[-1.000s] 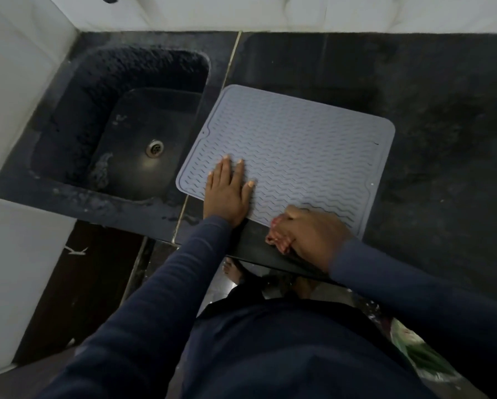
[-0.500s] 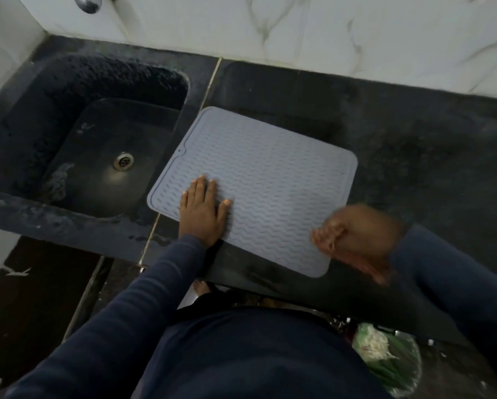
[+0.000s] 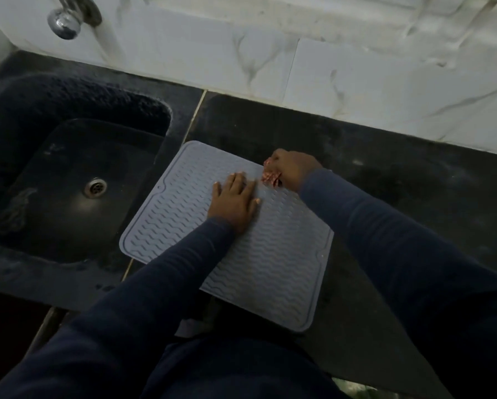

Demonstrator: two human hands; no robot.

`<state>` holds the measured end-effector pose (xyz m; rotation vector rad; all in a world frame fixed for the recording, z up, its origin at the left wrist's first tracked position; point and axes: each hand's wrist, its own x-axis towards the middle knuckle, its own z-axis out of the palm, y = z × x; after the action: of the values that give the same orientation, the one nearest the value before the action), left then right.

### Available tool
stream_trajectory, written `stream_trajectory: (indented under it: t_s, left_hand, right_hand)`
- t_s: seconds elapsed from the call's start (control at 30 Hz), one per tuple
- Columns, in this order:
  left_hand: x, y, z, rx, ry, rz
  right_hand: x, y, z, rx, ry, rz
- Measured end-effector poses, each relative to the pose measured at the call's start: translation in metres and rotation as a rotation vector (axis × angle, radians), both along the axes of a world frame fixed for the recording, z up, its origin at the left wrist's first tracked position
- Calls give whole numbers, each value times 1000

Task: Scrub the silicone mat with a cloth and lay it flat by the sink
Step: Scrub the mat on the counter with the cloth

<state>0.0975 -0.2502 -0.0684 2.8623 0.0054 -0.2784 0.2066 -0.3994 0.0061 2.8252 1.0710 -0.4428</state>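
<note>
A grey silicone mat [image 3: 270, 263] with a wavy ribbed pattern lies flat on the black counter, just right of the sink. My left hand [image 3: 235, 201] presses palm down on the mat's upper middle, fingers spread. My right hand [image 3: 293, 168] is at the mat's far right corner, closed around a small reddish-pink cloth [image 3: 271, 177] that touches the mat. Both arms wear dark blue sleeves.
The black sink [image 3: 69, 180] with a metal drain [image 3: 95, 188] lies to the left. A chrome tap [image 3: 67, 21] sticks out of the white marble wall [image 3: 328, 67]. Dark counter [image 3: 414, 197] stretches right of the mat. The mat's near edge overhangs the counter's front.
My right hand with the cloth has moved from the mat's near right edge up to its far right corner. My left hand has shifted from the near left part toward the mat's middle.
</note>
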Motion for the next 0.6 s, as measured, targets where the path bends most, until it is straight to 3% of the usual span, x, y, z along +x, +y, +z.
stream_trajectory:
  t_s: [0.13,0.37,0.47,0.53,0.6]
  left_hand:
    - [-7,2,-13,48,-44,-6]
    - [-8,5,-16,20,-78,-11]
    - [-6,4,-14,12,-47,-13]
    - [-8,3,-6,-52,-41,-8]
    - [-20,-3,10,-260,-102,35]
  right_hand:
    - [-3,-24,-3,-112,-31,40]
    - [-22,-113,3,-315,-15,-97]
    - [-32,-133,15,-404,85,-205]
    - [-45,-134,30,-325,82,-273]
    - [-66,-129,42,-26,111,-391]
